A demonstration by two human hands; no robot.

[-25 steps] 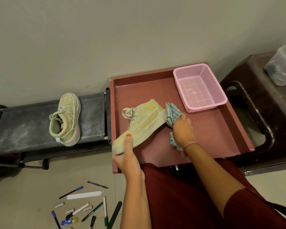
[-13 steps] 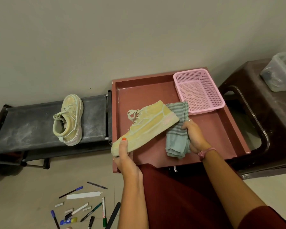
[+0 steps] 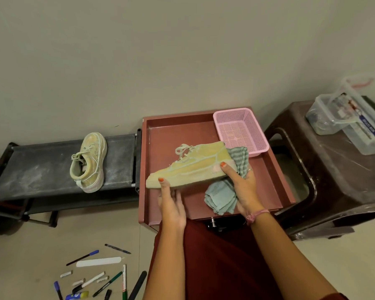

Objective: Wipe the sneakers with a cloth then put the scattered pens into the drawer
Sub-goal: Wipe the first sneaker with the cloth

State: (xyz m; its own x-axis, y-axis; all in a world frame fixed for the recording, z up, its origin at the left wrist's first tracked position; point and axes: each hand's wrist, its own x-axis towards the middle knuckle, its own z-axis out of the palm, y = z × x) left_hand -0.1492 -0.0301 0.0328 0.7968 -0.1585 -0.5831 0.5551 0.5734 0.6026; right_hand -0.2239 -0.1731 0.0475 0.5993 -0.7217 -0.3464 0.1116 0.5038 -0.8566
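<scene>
**Sneaker 2 held over the drawer, wiping stage**

Left to right: sneaker 1 [image 3: 88, 162] lies on its side on the dusty black rack [image 3: 41, 169], well apart from both hands. On the floor below, the scattered pens [image 3: 100, 276] lie untouched.

Left hand [image 3: 171, 204] grips the toe end of sneaker 2 [image 3: 193, 166], thumb on the upper. Right hand [image 3: 243, 189] holds the heel end, thumb on the side panel, with the striped cloth [image 3: 223, 195] bunched in the same hand and hanging below the sole.

Judgement: to wipe well, let the left hand alone carry the shoe, freeing the right to sweep the cloth toe to heel.

Room: the shoe sits above the open red drawer [image 3: 279, 180]. Pink basket [image 3: 240, 131] is just beside the heel, so strokes toward it are cramped; open drawer floor lies nearer the body
</scene>
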